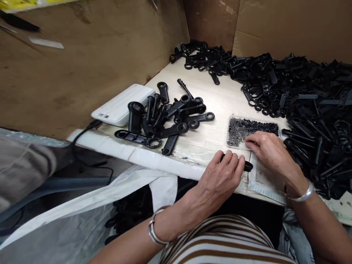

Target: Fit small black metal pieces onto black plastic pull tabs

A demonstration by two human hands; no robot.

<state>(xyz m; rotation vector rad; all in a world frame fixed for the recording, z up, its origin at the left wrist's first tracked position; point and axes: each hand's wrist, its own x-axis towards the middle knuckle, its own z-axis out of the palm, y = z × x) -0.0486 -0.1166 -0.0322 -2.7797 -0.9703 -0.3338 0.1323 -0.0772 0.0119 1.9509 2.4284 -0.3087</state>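
Observation:
My left hand (224, 174) is closed over a black plastic arm piece (248, 166) at the table's front edge; one rounded end sticks out past my fingers and the rest is mostly covered. Just to the right, my right hand (271, 150) reaches the front of a clear shallow tray (228, 141), thumb and forefinger pinched together at its near rim. Small silvery springs (238, 128) fill the tray's left part, and tiny black parts (264, 126) lie along its back and right. Whatever sits between my right fingertips is too small to make out.
Similar black arm pieces (176, 113) lie loosely heaped left of centre, beside a white box-shaped device (123, 104) with a black cable (77, 141). A much larger pile of black parts (302, 88) covers the back and right. Cardboard walls (291, 29) enclose the table. A white bag (162, 189) hangs below the edge.

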